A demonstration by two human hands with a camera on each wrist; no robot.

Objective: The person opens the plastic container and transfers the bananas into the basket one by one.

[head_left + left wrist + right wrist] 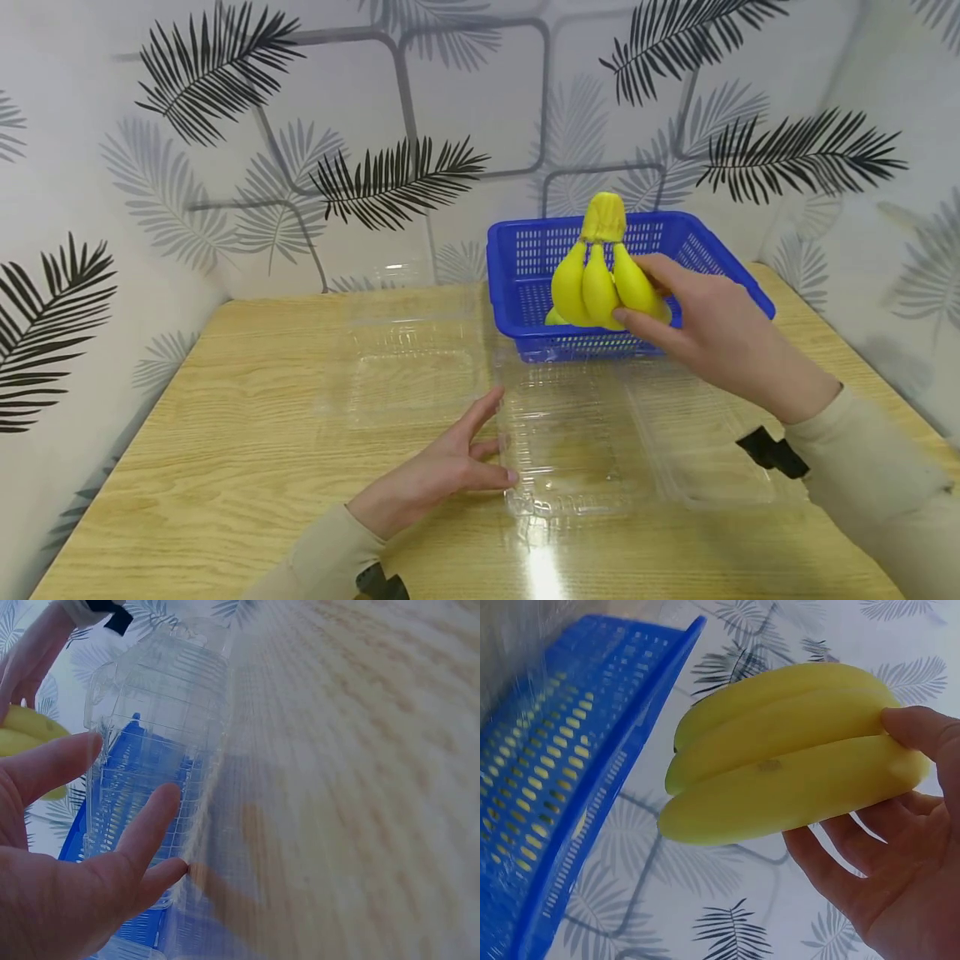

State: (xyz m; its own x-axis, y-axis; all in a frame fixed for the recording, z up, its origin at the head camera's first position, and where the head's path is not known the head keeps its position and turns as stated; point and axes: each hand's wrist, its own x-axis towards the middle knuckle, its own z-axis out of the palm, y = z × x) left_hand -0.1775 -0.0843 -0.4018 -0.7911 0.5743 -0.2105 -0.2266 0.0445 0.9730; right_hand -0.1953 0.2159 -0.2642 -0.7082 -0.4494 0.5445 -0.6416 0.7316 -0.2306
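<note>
A bunch of yellow bananas [597, 287] is held up in front of the blue basket [498, 287]. My right hand [723, 337] pinches it at one side, with the thumb on the near face and fingers behind, as the right wrist view shows of the bananas [787, 754]. Low on the table, my left hand [442, 467] has its fingers spread at the left side of a clear plastic box [566, 442]. In the left wrist view, fingertips of that hand [82, 889] are against or very near the box wall; firm contact is hard to tell.
More yellow shows inside the basket, partly hidden by the bunch and slotted wall. A second clear plastic container [412, 387] lies left on the wooden table [247, 450], and a clear tray or lid part [712, 454] lies right. A leaf-patterned covering [450, 92] stands behind.
</note>
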